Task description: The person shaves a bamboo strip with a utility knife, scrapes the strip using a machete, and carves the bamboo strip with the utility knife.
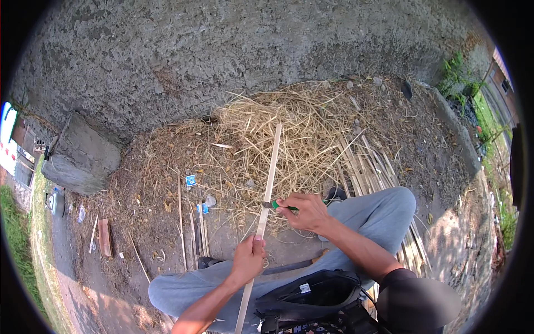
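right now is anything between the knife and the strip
Nothing visible. The right hand holds the knife with its blade right against the strip; the left hand grips the strip lower down.

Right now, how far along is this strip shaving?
Done: a big heap of shavings lies ahead, and many strips lie stacked at the right. In hand: the left hand grips one strip while the right hand sets a green-handled knife on it. Left: a few thin sticks on the ground.
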Available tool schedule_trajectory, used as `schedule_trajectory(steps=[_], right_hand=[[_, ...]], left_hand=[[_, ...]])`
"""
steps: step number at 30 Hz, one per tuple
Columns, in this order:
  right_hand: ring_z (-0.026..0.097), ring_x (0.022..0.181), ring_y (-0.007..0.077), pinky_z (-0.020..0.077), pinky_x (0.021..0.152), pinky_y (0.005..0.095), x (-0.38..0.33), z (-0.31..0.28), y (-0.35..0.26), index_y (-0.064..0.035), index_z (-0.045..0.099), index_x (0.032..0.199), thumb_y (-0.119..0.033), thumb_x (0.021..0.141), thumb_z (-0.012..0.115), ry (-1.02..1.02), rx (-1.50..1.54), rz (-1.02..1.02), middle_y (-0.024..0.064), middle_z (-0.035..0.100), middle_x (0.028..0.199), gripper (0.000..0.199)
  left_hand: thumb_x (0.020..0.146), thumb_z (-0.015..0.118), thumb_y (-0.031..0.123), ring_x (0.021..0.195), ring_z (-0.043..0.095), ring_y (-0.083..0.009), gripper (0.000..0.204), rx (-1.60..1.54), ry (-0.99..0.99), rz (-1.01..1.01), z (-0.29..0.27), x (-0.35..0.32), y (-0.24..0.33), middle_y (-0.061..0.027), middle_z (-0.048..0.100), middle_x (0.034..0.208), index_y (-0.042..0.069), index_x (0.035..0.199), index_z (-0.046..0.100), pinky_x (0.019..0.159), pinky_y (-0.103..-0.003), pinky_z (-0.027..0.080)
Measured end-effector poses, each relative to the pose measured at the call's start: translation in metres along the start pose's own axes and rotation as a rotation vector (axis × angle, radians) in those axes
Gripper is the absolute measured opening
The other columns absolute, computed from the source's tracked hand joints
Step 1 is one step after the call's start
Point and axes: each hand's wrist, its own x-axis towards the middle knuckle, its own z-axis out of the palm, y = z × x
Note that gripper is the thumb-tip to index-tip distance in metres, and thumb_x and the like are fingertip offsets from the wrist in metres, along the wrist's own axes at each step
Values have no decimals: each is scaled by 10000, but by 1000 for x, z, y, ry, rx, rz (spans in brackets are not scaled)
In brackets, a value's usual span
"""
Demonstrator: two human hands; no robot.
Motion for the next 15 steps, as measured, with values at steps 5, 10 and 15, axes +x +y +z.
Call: schedule_trajectory(steps=[5,10,15], right_hand=[[653,600,252,509,528,357,-7,6,15,-99,736,850,-238,821,752,52,-37,74,51,710,808,143],[664,644,260,517,560,365,11,-13,48,-101,739,872,-258,828,737,83,-44,176,54,714,830,163],[672,683,277,532,578,381,19,-27,48,-105,732,859,-250,838,708,51,-130,274,55,713,836,149]], left_hand=[[1054,409,294,446,441,-79,304,-227,-73,-197,1,-11,29,-2,465,612,40,926,516,369,-266,341],[1056,410,303,440,386,-65,296,-211,-162,-248,3,-30,27,13,428,611,48,938,502,371,-258,316],[1060,406,304,455,338,-52,292,-303,-242,-325,-8,-43,35,25,383,611,54,928,477,382,-247,290]])
